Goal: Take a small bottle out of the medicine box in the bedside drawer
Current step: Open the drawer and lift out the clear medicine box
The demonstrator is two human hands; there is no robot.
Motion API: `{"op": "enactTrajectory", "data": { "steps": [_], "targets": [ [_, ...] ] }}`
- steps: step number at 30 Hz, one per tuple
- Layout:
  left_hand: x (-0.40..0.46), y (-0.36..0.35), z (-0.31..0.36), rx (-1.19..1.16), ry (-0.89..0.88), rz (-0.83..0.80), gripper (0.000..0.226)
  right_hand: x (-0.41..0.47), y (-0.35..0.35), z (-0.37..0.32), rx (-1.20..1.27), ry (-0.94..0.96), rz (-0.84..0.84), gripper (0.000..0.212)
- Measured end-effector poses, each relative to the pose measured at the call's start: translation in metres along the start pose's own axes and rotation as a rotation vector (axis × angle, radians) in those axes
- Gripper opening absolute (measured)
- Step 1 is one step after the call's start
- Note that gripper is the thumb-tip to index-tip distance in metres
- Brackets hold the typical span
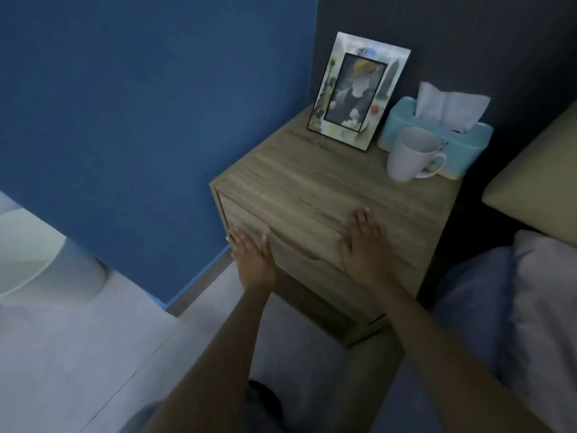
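Pressing flat against wooden bedside cabinet (327, 195), both hands spread, grasping nothing. Drawer front (281, 242) closed flush, long axis running lower right to upper left, facing camera and floor side. Medicine box and small bottle out of sight; whereabouts behind the closed front cannot be told. Left hand (253, 257) palm down at drawer's left edge, fingers released and extended. Right hand (363, 242) palm down on top front edge, fingers splayed. On top at back: upright photo frame (359, 92), blue tissue box (437, 129) with tissue sticking up, white mug (410, 153) just before it, handle to right. No legible writing anywhere.
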State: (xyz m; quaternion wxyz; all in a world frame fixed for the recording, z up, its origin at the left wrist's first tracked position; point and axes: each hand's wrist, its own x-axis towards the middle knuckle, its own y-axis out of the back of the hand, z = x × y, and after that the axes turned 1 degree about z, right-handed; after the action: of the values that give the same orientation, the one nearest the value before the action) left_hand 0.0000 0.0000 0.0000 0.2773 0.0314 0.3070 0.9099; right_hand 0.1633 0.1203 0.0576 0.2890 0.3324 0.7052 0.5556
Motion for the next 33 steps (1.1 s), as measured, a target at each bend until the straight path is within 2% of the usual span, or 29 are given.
{"op": "enactTrajectory", "data": {
  "steps": [2, 4, 8, 12, 21, 33],
  "targets": [
    [-0.002, -0.007, 0.002, -0.122, 0.079, -0.08, 0.071, 0.001, 0.001, 0.001, -0.018, 0.002, 0.015, 0.065],
    [-0.006, -0.014, 0.006, -0.188, 0.036, -0.124, 0.07, 0.001, 0.0, 0.001, -0.024, 0.003, 0.01, 0.065],
    [-0.008, -0.022, 0.018, -0.376, 0.022, -0.137, 0.073, 0.0, 0.001, 0.002, -0.021, 0.014, 0.017, 0.063],
    [-0.011, -0.026, 0.021, -0.456, 0.058, -0.133, 0.074, -0.001, 0.0, 0.002, -0.02, 0.013, 0.006, 0.061],
    [-0.013, -0.023, 0.025, -0.448, 0.114, -0.092, 0.071, -0.001, 0.004, -0.001, 0.017, -0.007, 0.0, 0.06],
    [-0.05, 0.009, -0.009, -0.516, 0.14, -0.036, 0.067, -0.001, 0.005, -0.001, 0.033, -0.014, -0.023, 0.059]
  ]
}}
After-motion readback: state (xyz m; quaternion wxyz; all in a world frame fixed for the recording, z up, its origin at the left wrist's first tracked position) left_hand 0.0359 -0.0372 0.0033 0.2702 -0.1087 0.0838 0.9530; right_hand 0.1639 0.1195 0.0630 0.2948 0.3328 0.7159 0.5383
